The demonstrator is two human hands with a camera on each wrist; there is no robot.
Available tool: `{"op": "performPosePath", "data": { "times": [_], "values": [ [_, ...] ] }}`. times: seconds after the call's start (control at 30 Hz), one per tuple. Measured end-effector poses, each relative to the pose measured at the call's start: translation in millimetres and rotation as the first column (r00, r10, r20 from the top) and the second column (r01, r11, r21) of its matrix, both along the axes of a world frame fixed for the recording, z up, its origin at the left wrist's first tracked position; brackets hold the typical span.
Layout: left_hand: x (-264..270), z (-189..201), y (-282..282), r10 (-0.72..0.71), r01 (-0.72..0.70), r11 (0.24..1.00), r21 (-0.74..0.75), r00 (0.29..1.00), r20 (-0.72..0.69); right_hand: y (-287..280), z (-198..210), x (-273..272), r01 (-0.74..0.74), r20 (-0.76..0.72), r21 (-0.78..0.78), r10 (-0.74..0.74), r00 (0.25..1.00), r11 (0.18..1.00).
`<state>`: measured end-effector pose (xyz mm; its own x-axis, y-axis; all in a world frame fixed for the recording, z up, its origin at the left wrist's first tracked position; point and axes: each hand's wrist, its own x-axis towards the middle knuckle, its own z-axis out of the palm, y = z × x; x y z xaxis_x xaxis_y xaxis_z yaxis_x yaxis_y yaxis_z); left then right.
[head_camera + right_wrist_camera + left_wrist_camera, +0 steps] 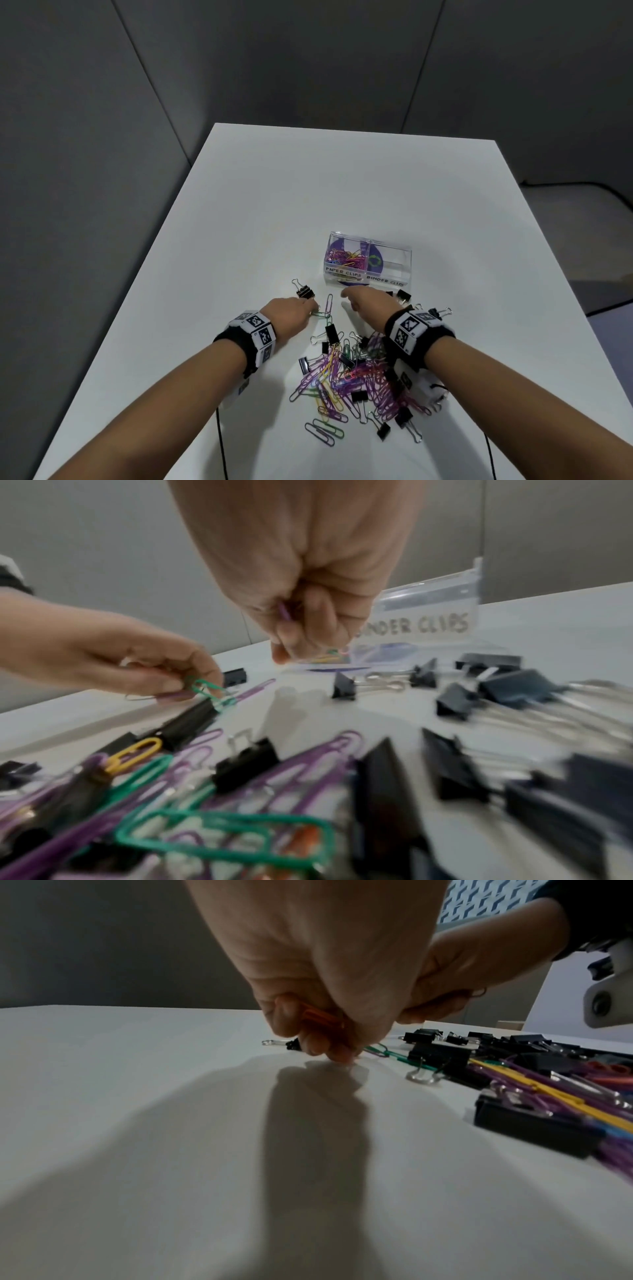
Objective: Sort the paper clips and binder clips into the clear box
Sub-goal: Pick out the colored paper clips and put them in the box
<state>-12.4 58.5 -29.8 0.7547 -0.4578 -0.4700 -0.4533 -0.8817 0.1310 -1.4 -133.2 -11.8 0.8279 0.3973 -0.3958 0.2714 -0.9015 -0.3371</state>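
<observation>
The clear box (404, 263) stands on the white table, its left compartment labelled PAPER CLIPS and holding several coloured paper clips (344, 257); the right one reads BINDER CLIPS. My left hand (313, 308) is down on the table, pinching a green paper clip (205, 688), with orange clips (322, 1019) tucked in its curled fingers. Just in front of the box, my right hand (346, 294) has its fingers curled round a purple paper clip (284, 611). A mixed pile of paper clips and black binder clips (352, 377) lies under my right wrist.
A lone black binder clip (305, 291) and a purple paper clip (329, 305) lie between my left hand and the box. More binder clips (404, 294) sit right of my right hand. Grey partitions stand behind the table (308, 192). A black cable (221, 442) hangs off the near edge.
</observation>
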Motion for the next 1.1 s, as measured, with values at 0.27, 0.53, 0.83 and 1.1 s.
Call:
{"op": "performPosePath", "data": {
  "times": [0.27, 0.53, 0.83, 1.1],
  "values": [
    [-2, 5, -3, 0.097, -0.099, 0.993, -0.065, 0.995, -0.035, 28, -11, -1, -0.263, 0.053, -0.207, 0.28, 0.959, 0.942],
    [-2, 1, -23, 0.182, -0.182, 0.977, -0.114, 0.983, -0.013, 9, -14, 11, -0.106, -0.063, -0.218, 0.095, 0.994, 0.97],
    [7, 3, -28, 0.207, -0.214, 0.964, -0.158, 0.976, -0.06, -7, -8, 1, 0.089, -0.191, -0.002, -0.088, 0.978, 0.996],
    [4, 10, -18, 0.203, -0.21, 0.963, -0.171, 0.978, -0.058, -9, 5, -6, 0.046, -0.172, 0.059, -0.035, 0.984, 0.997]
  ]
}}
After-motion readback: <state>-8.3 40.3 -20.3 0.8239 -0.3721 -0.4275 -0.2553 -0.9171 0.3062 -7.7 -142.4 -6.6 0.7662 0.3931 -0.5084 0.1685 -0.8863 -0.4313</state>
